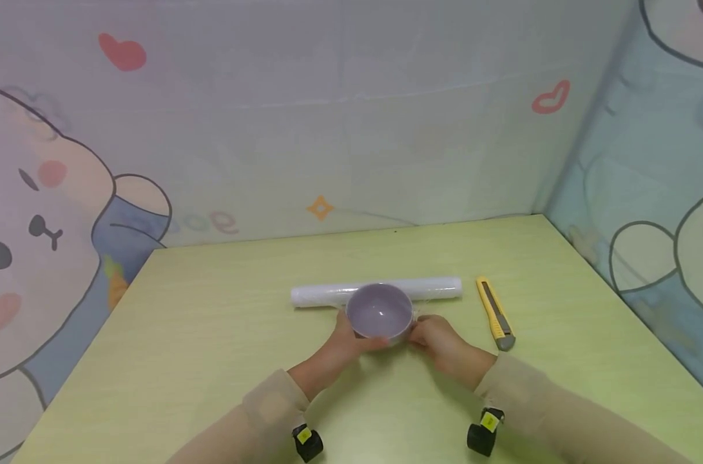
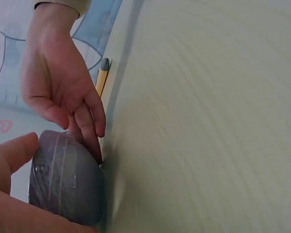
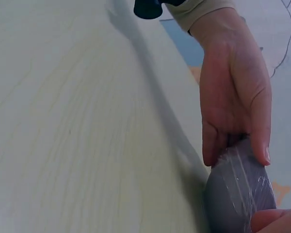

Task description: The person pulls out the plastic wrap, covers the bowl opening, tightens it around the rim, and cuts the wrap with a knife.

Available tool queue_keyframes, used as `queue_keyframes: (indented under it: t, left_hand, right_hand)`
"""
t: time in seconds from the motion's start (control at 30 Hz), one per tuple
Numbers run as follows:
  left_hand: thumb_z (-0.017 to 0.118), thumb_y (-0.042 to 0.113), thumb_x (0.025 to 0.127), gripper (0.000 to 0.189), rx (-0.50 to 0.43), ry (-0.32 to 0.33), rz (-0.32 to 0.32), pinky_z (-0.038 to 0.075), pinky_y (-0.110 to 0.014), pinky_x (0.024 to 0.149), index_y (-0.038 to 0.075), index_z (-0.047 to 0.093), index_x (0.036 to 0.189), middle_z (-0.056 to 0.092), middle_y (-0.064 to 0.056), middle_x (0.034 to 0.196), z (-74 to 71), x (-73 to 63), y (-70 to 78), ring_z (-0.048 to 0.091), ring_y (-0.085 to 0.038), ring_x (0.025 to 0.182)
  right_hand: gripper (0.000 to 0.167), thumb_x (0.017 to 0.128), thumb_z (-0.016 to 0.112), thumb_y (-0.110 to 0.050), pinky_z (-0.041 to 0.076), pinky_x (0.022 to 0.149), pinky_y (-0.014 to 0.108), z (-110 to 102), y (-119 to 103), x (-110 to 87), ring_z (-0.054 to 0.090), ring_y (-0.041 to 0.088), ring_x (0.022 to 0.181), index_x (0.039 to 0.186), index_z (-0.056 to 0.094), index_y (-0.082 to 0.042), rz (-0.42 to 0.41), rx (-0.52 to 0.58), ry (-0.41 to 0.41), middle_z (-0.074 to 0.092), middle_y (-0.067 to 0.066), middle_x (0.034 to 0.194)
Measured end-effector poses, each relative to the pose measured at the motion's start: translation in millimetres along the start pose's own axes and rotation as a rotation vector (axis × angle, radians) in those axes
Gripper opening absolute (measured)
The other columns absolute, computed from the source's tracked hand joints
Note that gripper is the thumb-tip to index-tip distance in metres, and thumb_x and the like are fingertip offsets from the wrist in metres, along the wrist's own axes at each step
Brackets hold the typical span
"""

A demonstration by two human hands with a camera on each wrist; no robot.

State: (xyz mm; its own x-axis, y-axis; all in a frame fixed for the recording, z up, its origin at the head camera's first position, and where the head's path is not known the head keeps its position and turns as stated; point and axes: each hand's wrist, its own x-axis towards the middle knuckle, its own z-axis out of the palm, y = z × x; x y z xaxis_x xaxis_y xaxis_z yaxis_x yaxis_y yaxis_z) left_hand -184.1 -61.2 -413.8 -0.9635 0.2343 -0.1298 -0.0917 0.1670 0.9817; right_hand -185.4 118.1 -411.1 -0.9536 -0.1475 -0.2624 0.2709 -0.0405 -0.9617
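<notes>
A purple bowl (image 1: 380, 312) stands upright on the table, with clear plastic wrap (image 3: 242, 177) stretched over it and creased along its side. My left hand (image 1: 345, 341) grips the bowl from the left, thumb across its near side and fingers round the far left. At the right side of the bowl, my right hand (image 1: 444, 345) pinches the loose edge of the wrap close to the rim. In the left wrist view the right hand (image 2: 63, 82) has its fingers bent down along the bowl wall. Part of its fingertips is hidden by the bowl.
Just behind the bowl lies a white roll of plastic wrap (image 1: 438, 288), lengthwise across the table (image 1: 212, 361). A yellow utility knife (image 1: 493, 312) lies to the right of the right hand. A patterned cloth (image 1: 270, 129) hangs along the table's back edge.
</notes>
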Motion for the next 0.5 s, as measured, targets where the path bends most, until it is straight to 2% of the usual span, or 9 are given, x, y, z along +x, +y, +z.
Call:
queue_keyframes:
  t: [0.1,0.2,0.33,0.43,0.5]
  left_hand:
    - [0.077,0.013,0.072,0.091,0.024,0.022,0.015,0.025,-0.048,0.106,0.0,0.017,0.139,0.03,-0.02,0.136,1.1,0.6,-1.2,0.035,-0.032,0.126]
    - [0.077,0.013,0.071,0.09,0.03,0.03,0.035,0.025,-0.048,0.107,0.001,0.02,0.139,0.032,-0.02,0.136,1.9,2.4,-2.7,0.036,-0.033,0.125]
    - [0.078,0.016,0.071,0.092,0.04,0.036,0.039,0.025,-0.049,0.107,0.0,0.019,0.14,0.033,-0.02,0.137,2.8,3.1,-2.8,0.036,-0.033,0.126]
    - [0.08,0.024,0.07,0.095,0.095,0.052,-0.01,0.027,-0.051,0.105,0.003,0.02,0.141,0.035,-0.019,0.137,1.4,1.0,-1.4,0.036,-0.034,0.126]
    - [0.079,0.023,0.07,0.095,0.106,0.042,-0.029,0.026,-0.052,0.105,0.003,0.019,0.142,0.035,-0.019,0.137,-0.4,0.3,-0.1,0.035,-0.035,0.127]
  right_hand:
    - [0.032,0.065,0.038,0.015,0.029,0.052,0.019,1,0,-1.6,0.032,0.007,0.054,0.053,0.03,-0.013,-0.015,0.012,-0.02,0.033,-0.007,0.055]
    - [0.034,0.063,0.038,0.016,0.03,0.052,0.019,2,1,-2.2,0.033,0.007,0.053,0.05,0.031,-0.015,-0.017,0.051,-0.012,0.034,-0.007,0.054]
    - [0.035,0.068,0.038,0.015,0.035,0.06,0.02,-1,1,-0.6,0.039,0.008,0.061,0.05,0.035,-0.015,0.016,0.148,-0.024,0.038,-0.006,0.058]
    - [0.028,0.07,0.037,0.016,0.036,0.066,0.02,-6,3,1.9,0.04,0.007,0.067,0.062,0.045,-0.01,0.041,0.199,-0.093,0.042,-0.006,0.066]
    - [0.027,0.071,0.036,0.017,0.037,0.069,0.021,-9,5,3.3,0.043,0.007,0.073,0.083,0.055,0.002,0.056,0.207,-0.135,0.049,-0.003,0.077]
